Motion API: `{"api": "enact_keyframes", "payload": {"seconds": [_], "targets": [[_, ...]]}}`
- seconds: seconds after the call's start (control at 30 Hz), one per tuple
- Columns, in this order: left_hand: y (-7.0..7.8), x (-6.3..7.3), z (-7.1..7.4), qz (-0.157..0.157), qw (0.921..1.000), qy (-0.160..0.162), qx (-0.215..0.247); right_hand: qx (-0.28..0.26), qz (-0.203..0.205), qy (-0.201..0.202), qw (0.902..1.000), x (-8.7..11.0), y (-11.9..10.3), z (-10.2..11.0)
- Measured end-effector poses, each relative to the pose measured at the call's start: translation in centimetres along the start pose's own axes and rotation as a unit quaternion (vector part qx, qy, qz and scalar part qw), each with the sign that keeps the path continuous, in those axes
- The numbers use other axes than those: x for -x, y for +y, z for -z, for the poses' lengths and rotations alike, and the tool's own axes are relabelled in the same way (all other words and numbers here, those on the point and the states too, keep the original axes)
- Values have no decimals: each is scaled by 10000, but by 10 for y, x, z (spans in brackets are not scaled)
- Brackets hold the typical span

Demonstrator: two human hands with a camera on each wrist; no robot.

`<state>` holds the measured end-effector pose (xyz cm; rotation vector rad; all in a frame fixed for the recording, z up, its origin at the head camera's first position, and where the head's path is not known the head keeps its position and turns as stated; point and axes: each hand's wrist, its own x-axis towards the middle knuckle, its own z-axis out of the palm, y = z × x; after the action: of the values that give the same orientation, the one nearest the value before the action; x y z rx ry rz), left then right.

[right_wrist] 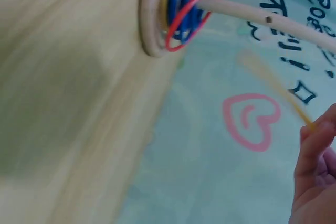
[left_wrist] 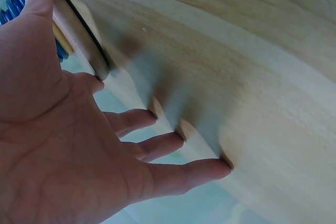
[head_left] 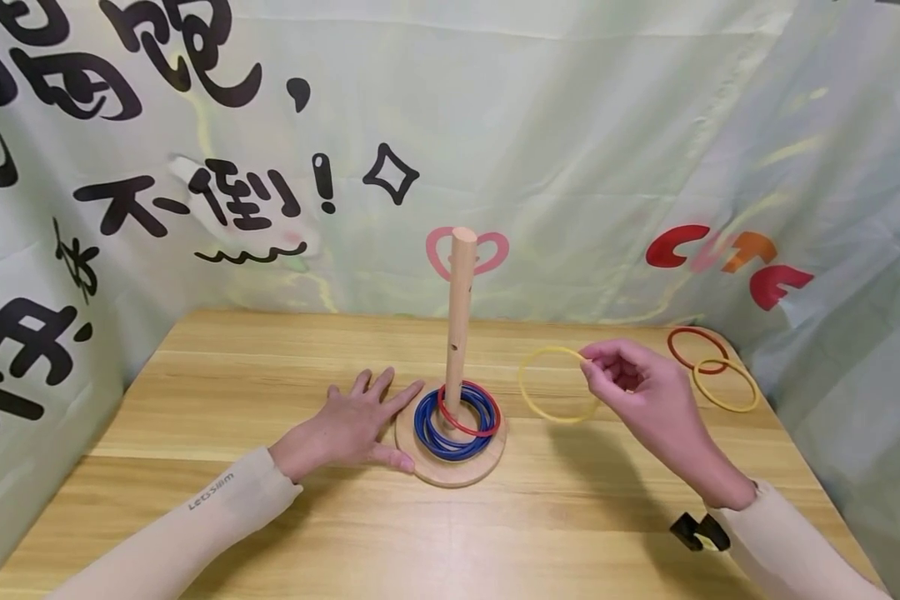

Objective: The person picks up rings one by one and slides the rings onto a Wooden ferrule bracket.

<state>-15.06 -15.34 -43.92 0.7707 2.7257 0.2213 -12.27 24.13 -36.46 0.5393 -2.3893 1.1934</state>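
Observation:
A wooden peg (head_left: 461, 317) stands upright on a round wooden base (head_left: 450, 477) in the middle of the table. Several blue rings (head_left: 429, 437) lie stacked around its foot, with a red ring (head_left: 497, 417) tilted on top. My left hand (head_left: 352, 421) rests beside the base with its fingers spread, thumb and index finger touching the rim. To the right of the peg, my right hand (head_left: 641, 392) pinches a yellow ring (head_left: 525, 392) between thumb and fingers, above the table. In the right wrist view the yellow ring (right_wrist: 283, 90) looks blurred and edge-on.
A second red ring (head_left: 672, 343) and another yellow ring (head_left: 755, 392) overlap at the table's far right corner. A printed cloth (head_left: 570, 167) hangs behind the table (head_left: 450, 550) and along its sides. A black clip-like object (head_left: 699, 532) is at the right wrist.

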Motion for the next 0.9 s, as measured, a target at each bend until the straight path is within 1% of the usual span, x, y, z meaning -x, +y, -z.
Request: {"api": "enact_keyframes", "payload": {"seconds": [0.1, 0.17, 0.3, 0.43, 0.53, 0.63, 0.73, 0.83, 0.9], "targets": [[0, -1, 0, 2, 10000, 13, -10, -419, 243, 61, 9988, -2, -12, 4], [0, -2, -1, -11, 10000, 36, -39, -713, 359, 36, 9968, -5, -21, 6], [0, -2, -1, -9, 10000, 41, -59, -1104, 562, -40, 9923, -13, -42, 8], [-2, 0, -1, 1, 9999, 51, -88, -1480, 789, 0, 9858, -28, -68, 6], [-3, 0, 0, -48, 9998, 131, -136, -1896, 886, 111, 9778, -43, -88, 2], [-3, 0, 1, -71, 9998, 137, -134, -2166, 930, 277, 9714, -60, -104, -3], [-2, 0, 1, -60, 9999, 98, -123, -2384, 869, 467, 9662, -76, -119, -7], [-1, 0, 1, -55, 9998, 81, -153, -2454, 747, 546, 9650, -89, -128, -12], [0, 0, 1, -35, 9998, 63, -175, -2359, 631, 491, 9685, -96, -131, -17]]}}
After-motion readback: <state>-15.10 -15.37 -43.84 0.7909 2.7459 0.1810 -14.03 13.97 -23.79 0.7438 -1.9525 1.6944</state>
